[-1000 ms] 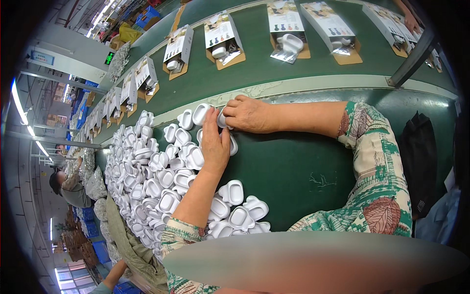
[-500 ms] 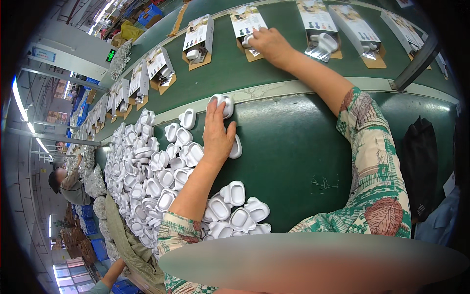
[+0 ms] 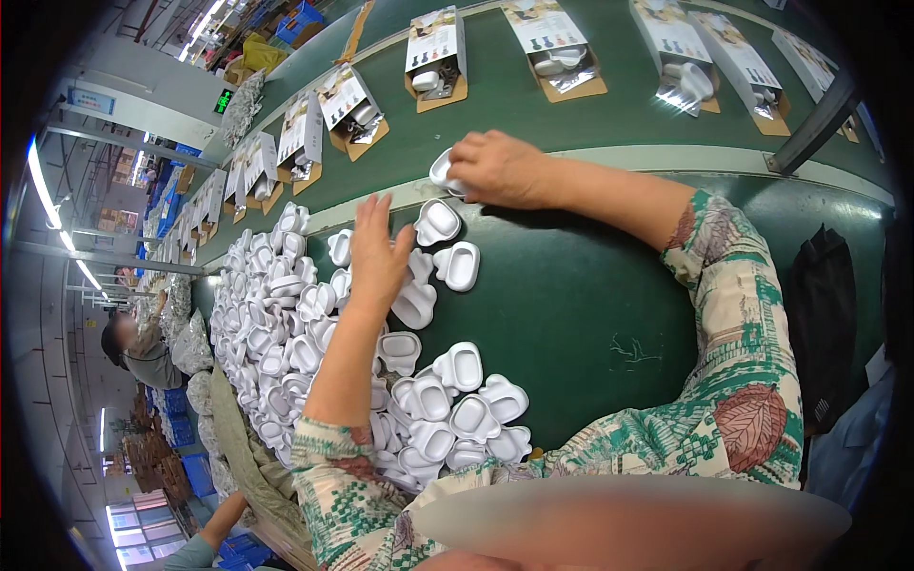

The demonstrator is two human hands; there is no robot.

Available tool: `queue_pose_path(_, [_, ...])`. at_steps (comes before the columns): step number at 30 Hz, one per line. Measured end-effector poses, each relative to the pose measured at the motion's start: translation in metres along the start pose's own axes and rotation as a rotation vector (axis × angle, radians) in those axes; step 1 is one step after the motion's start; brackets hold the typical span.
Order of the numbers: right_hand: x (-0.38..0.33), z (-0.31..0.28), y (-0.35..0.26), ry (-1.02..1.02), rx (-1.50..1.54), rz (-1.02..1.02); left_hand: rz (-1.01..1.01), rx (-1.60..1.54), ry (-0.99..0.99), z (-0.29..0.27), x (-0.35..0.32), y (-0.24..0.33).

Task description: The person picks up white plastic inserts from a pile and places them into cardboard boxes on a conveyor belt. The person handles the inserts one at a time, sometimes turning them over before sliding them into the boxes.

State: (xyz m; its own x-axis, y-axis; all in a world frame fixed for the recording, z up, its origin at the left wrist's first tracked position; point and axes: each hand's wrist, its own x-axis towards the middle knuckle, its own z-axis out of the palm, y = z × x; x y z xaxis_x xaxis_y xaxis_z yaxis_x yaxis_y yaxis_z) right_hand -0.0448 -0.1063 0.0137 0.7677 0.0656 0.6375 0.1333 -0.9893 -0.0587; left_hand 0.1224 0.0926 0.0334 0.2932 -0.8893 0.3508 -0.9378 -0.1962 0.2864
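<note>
My right hand (image 3: 503,171) is closed on a small white plastic piece (image 3: 440,173) at the pale rail between the belt and my work surface. The piece has a rounded, hollowed dish shape; the fingers hide part of it. My left hand (image 3: 381,255), fingers spread, rests over the right edge of a heap of matching white pieces (image 3: 271,333). Two loose pieces, one near the rail (image 3: 438,222) and another (image 3: 459,265), lie between my hands. It is hidden whether the left palm touches the pieces beneath it.
Beyond the rail, a green conveyor belt (image 3: 381,157) carries open printed boxes (image 3: 547,43) holding white parts and clear bags. A metal post (image 3: 814,124) rises at right. Green cloth (image 3: 243,438) borders the heap. Another person (image 3: 143,347) works at far left; another arm (image 3: 224,519) shows lower left.
My right hand has come back from a box on the belt to the rail and grasped a white piece. My left hand has shifted left. The boxes have moved right.
</note>
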Motion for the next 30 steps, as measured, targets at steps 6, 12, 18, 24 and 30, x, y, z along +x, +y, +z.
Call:
queue_pose_path(6, [0.004,0.02,-0.004,-0.054,-0.152,-0.044,-0.197,0.052,-0.111,0.004,-0.03,-0.039])
queue_pose_path(12, [0.009,0.015,-0.005,0.11,-0.088,0.027,-0.168,-0.011,-0.071,0.028,-0.003,-0.01])
queue_pose_path(18, [0.007,0.013,0.009,0.008,-0.185,-0.036,-0.064,-0.079,-0.056,0.047,0.023,0.013])
queue_pose_path(24, [-0.003,-0.009,0.043,0.143,-0.273,0.116,-0.005,-0.025,-0.095,0.048,0.029,0.017])
queue_pose_path(30, [-0.027,-0.037,0.145,0.186,-0.568,0.633,-0.024,-0.157,-0.093,0.05,0.029,0.015])
